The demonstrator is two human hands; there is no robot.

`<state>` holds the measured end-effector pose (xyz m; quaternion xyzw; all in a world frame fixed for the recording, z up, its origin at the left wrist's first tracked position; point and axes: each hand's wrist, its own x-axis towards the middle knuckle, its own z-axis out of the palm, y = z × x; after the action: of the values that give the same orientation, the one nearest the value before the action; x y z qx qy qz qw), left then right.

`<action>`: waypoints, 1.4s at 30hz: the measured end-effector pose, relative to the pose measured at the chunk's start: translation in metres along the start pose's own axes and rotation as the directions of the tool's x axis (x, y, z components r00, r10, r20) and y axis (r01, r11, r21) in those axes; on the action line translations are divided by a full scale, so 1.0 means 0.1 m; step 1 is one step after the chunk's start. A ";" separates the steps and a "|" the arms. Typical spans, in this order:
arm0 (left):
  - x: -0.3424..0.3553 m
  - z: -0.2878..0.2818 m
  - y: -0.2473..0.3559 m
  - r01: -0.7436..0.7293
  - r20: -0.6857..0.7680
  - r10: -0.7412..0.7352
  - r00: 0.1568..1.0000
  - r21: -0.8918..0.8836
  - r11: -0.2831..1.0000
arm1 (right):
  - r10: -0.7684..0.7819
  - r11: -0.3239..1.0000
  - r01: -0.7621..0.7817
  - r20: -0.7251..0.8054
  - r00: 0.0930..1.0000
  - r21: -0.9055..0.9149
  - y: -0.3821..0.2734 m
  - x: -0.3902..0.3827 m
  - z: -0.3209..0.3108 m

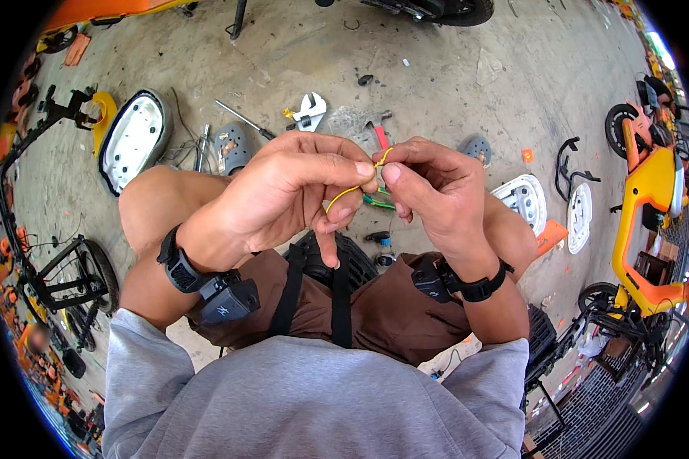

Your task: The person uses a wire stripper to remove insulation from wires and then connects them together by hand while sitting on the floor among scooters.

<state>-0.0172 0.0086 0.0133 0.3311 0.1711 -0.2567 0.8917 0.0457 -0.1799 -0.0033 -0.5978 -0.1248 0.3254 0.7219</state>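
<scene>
A thin yellow wire (347, 193) runs between my two hands, in front of my knees. My left hand (302, 172) pinches it between thumb and forefinger, and one end curves down below those fingers. From the other side my right hand (434, 185) grips the wire's upper part between thumb and forefinger. Between the fingertips the wire looks kinked or twisted. Just below and behind the fingers show the green handles of a hand tool (379, 200), partly hidden. A hammer with a red handle (380, 136) lies on the floor beyond my fingertips.
An adjustable wrench (310, 113) and a screwdriver (243, 119) lie on the concrete ahead. To the left are a white-lined seat shell (135, 141) and a black bike frame (11, 172). A yellow-orange scooter (635, 222) stands at right, near white panels (580, 218).
</scene>
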 end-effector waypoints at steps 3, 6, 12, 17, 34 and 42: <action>0.00 0.01 0.00 0.010 -0.002 -0.010 1.000 0.009 1.000 | -0.001 1.000 0.001 -0.005 1.000 -0.005 0.02 0.00 -0.01; 0.01 0.02 0.00 0.018 0.006 -0.018 1.000 0.009 1.000 | -0.007 1.000 0.007 -0.010 1.000 -0.020 0.01 -0.01 -0.03; 0.03 -0.07 -0.02 0.063 0.099 -0.057 0.993 -0.058 0.996 | -0.059 0.998 0.059 -0.007 0.998 0.009 0.06 -0.02 -0.02; 0.01 0.01 -0.01 0.127 0.016 -0.126 0.992 -0.086 0.988 | -0.133 0.991 0.132 0.024 0.991 0.011 0.11 -0.02 -0.03; 0.03 -0.08 0.02 0.085 0.123 -0.071 0.990 -0.117 0.990 | -0.035 0.997 0.032 0.045 0.998 0.067 0.02 0.02 -0.05; 0.03 -0.04 0.01 0.065 0.069 -0.066 0.995 0.016 0.998 | 0.036 0.999 -0.037 0.032 0.999 0.020 0.05 0.03 -0.06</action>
<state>-0.0149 0.0106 0.0098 0.3221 0.1490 -0.2984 0.8860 0.0503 -0.1825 -0.0099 -0.5874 -0.1218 0.3491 0.7199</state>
